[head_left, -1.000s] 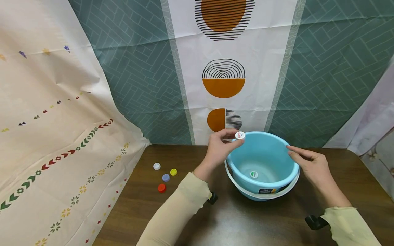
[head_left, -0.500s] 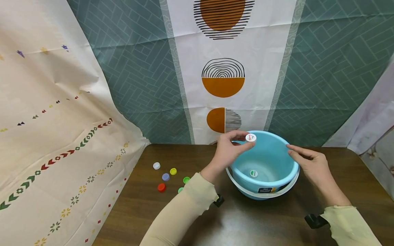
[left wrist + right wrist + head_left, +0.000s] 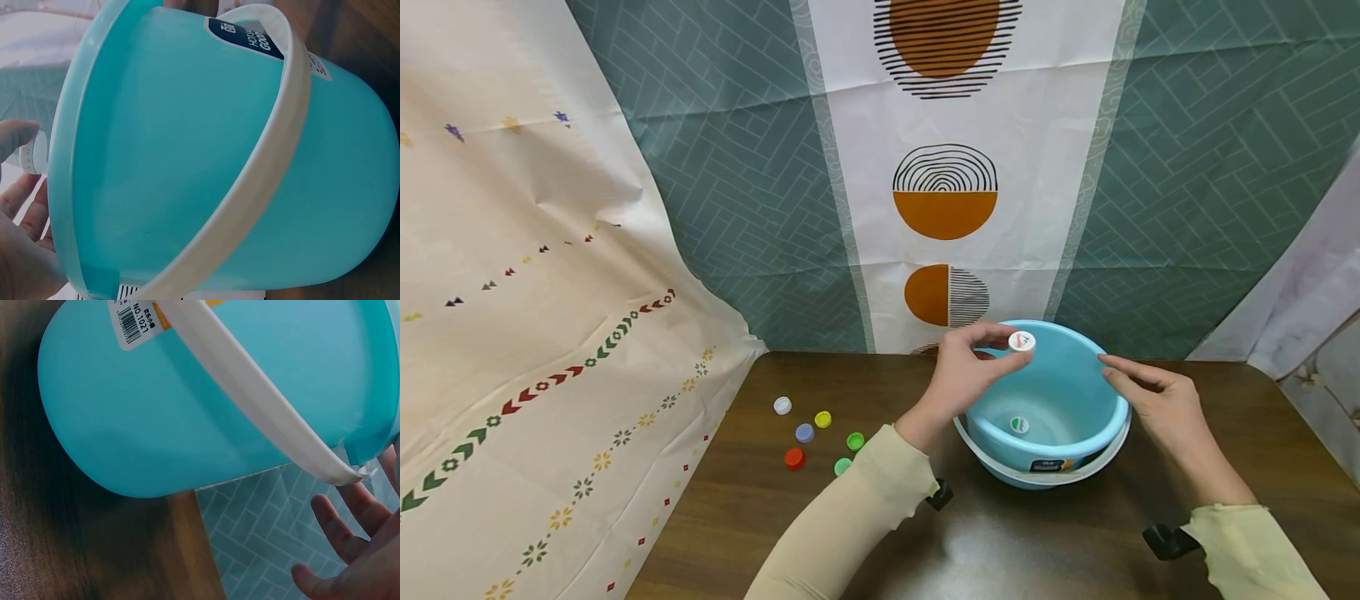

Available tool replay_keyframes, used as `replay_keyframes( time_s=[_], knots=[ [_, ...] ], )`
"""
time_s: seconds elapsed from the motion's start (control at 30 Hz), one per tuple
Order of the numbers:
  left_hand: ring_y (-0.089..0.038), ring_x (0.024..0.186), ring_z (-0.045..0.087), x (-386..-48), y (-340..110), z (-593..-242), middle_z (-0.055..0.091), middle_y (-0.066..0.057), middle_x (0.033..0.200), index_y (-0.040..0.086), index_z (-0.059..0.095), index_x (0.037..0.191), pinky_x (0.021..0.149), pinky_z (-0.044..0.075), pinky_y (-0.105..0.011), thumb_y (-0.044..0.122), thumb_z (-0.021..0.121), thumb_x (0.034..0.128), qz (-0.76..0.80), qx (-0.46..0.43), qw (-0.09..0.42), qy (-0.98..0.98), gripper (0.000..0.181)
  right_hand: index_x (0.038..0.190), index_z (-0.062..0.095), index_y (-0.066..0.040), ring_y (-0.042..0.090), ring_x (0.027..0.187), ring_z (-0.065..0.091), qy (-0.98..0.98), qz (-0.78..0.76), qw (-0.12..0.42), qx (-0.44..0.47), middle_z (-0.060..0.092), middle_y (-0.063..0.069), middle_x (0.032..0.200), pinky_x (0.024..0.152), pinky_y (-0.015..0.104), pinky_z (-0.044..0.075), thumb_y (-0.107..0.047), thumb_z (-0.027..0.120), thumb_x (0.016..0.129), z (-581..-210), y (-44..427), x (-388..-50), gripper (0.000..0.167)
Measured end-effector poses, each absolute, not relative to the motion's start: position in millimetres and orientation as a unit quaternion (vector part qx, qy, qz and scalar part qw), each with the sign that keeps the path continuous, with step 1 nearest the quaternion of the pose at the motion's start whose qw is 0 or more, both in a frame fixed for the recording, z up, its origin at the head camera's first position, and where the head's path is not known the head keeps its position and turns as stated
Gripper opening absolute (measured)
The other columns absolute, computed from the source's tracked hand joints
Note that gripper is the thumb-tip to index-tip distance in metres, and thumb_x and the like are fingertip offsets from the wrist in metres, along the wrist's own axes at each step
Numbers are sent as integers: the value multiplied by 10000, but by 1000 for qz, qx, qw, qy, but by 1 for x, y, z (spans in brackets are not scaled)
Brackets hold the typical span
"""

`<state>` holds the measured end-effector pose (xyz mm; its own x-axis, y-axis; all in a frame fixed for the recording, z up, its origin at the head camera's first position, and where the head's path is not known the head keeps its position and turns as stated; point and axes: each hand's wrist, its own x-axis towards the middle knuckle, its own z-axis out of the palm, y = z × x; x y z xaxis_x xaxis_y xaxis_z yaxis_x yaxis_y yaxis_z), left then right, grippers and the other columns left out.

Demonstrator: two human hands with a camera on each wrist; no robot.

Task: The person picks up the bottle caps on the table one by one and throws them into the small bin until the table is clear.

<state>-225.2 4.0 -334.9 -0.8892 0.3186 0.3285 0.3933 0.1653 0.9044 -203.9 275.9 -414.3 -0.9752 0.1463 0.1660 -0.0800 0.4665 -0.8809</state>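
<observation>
A light blue bucket (image 3: 1045, 458) stands on the wooden table, its white handle (image 3: 992, 467) hanging down the near side. Over the bucket's left rim my left hand (image 3: 958, 375) pinches a white cap (image 3: 1022, 342) between thumb and fingers. The left wrist view also has this white cap (image 3: 39, 152) at the fingertips, beside the bucket wall (image 3: 175, 137). On the right rim rest the fingertips of my right hand (image 3: 1161, 404); the right wrist view shows that hand (image 3: 369, 550) with several fingers spread by the rim. A cap with a green-and-white top (image 3: 1018, 425) lies on the bucket's floor.
Left of the bucket on the table (image 3: 715, 517) lie several caps: white (image 3: 782, 406), yellow (image 3: 823, 419), blue (image 3: 804, 433), red (image 3: 794, 458), and two green ones (image 3: 855, 442), the nearer beside the left sleeve. A patterned cloth (image 3: 940, 125) hangs behind the table.
My left hand has moved right with the white cap, from the bucket's left edge to over its opening. Two green caps have come into view beside the left sleeve. My right hand stays at the rim.
</observation>
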Motion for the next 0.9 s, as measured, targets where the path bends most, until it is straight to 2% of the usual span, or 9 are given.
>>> replay_keyframes(
  time_s=[0.23, 0.33, 0.4, 0.57, 0.77, 0.9],
  knots=[
    [-149, 914, 643, -223, 7, -332, 697, -36, 992, 92, 683, 1043, 757, 512, -204, 191, 733, 802, -598, -227, 33, -768, 265, 1242, 624, -193, -171, 932, 532, -854, 509, 108, -25, 578, -297, 1050, 683, 96, 499, -451, 609, 867, -414, 276, -204, 455],
    [-151, 916, 641, -222, 7, -331, 696, -32, 989, 94, 682, 1043, 756, 509, -199, 185, 732, 803, -598, -223, 32, -769, 261, 1247, 620, -192, -172, 935, 525, -855, 508, 107, -25, 577, -294, 1060, 687, 91, 494, -446, 606, 871, -414, 277, -204, 454],
    [-209, 942, 637, -221, 7, -329, 691, -54, 1003, 85, 677, 1048, 764, 511, -201, 185, 731, 806, -600, -224, 27, -768, 268, 1253, 615, -186, -178, 934, 517, -856, 505, 107, -26, 572, -304, 1054, 689, 84, 488, -441, 604, 875, -414, 277, -205, 456],
    [-196, 938, 638, -225, 8, -334, 690, -38, 1000, 95, 680, 1048, 774, 519, -235, 199, 737, 801, -600, -224, 29, -767, 274, 1257, 611, -172, -184, 929, 517, -856, 505, 107, -29, 556, -330, 1017, 690, 81, 486, -432, 602, 878, -416, 277, -206, 459],
    [-28, 941, 590, -239, 11, -352, 673, 85, 1020, 213, 690, 1051, 812, 514, -269, 336, 770, 759, -586, -216, 37, -780, 326, 1250, 617, -176, -173, 930, 519, -855, 507, 109, -24, 580, -293, 1049, 684, 86, 490, -434, 605, 876, -414, 276, -205, 455],
    [4, 972, 556, -245, 9, -360, 647, 162, 1047, 288, 689, 1054, 832, 503, -276, 416, 780, 725, -579, -204, 43, -788, 365, 1242, 624, -196, -168, 937, 525, -856, 505, 112, -24, 579, -290, 1051, 689, 84, 489, -454, 604, 870, -414, 275, -204, 453]
  ],
)
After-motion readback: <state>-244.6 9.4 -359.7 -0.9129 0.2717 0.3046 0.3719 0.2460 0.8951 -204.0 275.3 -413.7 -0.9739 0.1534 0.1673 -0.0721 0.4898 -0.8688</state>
